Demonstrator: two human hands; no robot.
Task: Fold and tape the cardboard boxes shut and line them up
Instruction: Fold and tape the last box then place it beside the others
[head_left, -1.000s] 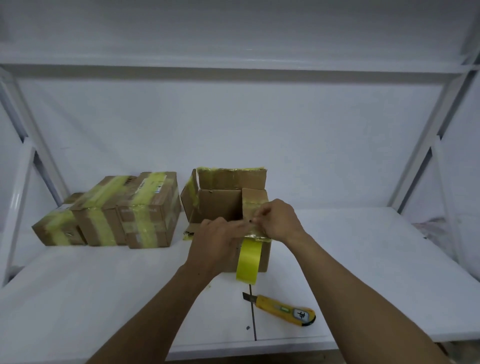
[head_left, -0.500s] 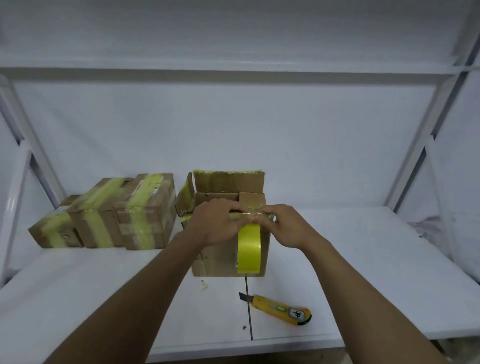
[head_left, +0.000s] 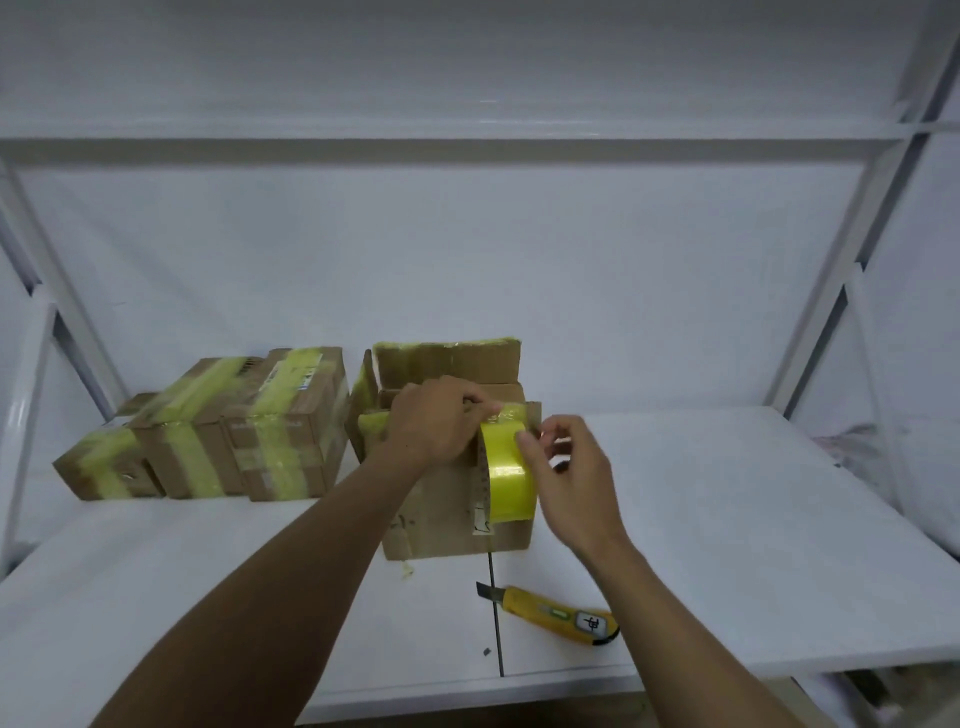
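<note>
From the head camera we see an open brown cardboard box (head_left: 452, 525) on the white shelf board (head_left: 727, 545), its rear flap upright. Our left hand (head_left: 431, 421) curls over the box's front top edge, gripping it. Our right hand (head_left: 571, 467) pinches the yellow tape roll (head_left: 511, 475) against the box's front face. Three taped cardboard boxes (head_left: 280, 431) stand in a row just to the left. A yellow utility knife (head_left: 561, 616) lies in front.

Utility knife (head_left: 556, 612), yellow, on the table (head_left: 727, 545): I am reading one dark handwritten character on its white tag (head_left: 592, 621), resembling 中.
Taped box (head_left: 291, 431): its printed label (head_left: 306, 376) is showing print too small to read.
Open box (head_left: 441, 509): its front is carrying illegible pen scribbles.
</note>
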